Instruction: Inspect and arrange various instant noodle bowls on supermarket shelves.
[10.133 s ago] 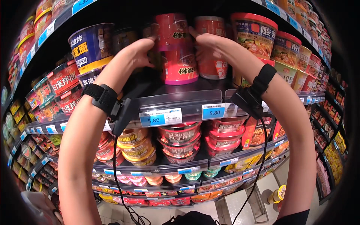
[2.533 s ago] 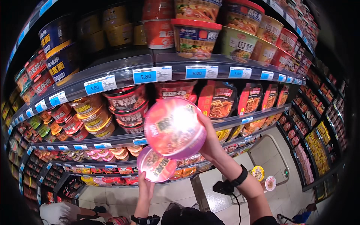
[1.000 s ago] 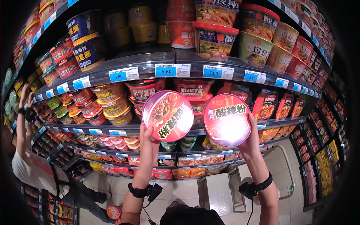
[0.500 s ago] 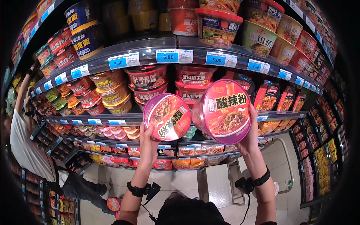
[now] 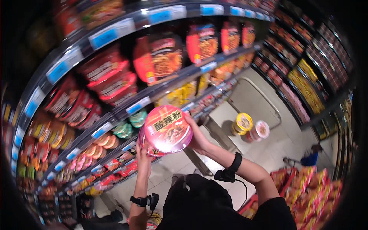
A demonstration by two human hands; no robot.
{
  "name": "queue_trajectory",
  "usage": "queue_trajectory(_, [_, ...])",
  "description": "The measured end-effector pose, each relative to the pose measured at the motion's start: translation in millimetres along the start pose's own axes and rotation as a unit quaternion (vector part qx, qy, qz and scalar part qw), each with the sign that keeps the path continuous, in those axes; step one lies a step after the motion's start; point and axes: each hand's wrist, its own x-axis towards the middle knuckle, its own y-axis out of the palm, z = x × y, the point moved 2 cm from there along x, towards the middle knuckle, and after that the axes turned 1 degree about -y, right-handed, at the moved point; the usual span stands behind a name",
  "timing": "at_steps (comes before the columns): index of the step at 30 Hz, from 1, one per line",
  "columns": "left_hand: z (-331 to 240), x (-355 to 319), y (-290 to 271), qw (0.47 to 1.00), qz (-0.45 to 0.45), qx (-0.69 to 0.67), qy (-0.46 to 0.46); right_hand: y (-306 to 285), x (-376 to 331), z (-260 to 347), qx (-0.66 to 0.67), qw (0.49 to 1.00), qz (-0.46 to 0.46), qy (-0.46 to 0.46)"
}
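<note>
Both hands are carrying noodle bowls away from the shelves: the right hand (image 5: 197, 137) has its fingers wrapped around the rim of a pink-lidded noodle bowl (image 5: 167, 129), held up in front of the shelf (image 5: 161, 90) of red packets, and the left hand (image 5: 143, 155) grips a second bowl (image 5: 147, 147) tucked mostly hidden behind and below the first, its fingers curled on the bowl's left edge. To the right on the floor (image 5: 268, 153) stand a yellow-lidded bowl (image 5: 242, 122) and a red-and-white one (image 5: 260, 130), well apart from the hands. I judge the step in hand to be moving the pair off the display, and the next move calls for lowering both steadily without letting the overlapping bowls knock together.
</note>
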Motion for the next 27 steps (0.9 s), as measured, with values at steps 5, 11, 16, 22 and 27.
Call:
queue_trajectory(5, [104, 10, 20, 0.982, 0.07, 0.118, -0.127, -110, -27, -55, 0.077, 0.993, -0.086, -0.006])
queue_trajectory(11, [162, 11, 107, 0.917, 0.193, 0.18, -0.301, -200, -90, -71, 0.083, 0.957, -0.273, -0.061])
queue_trajectory(16, [208, 48, 163, 0.86, 0.249, 0.083, -0.438, -252, -94, -59, 0.106, 0.939, -0.312, -0.097])
queue_trajectory(22, [206, 106, 237, 0.866, 0.365, -0.014, -0.342, -314, -44, -22, 0.071, 0.926, -0.328, -0.173])
queue_trajectory(27, [262, 201, 265, 0.873, 0.383, -0.009, -0.303, -377, 31, -5, 0.042, 0.896, -0.366, -0.249])
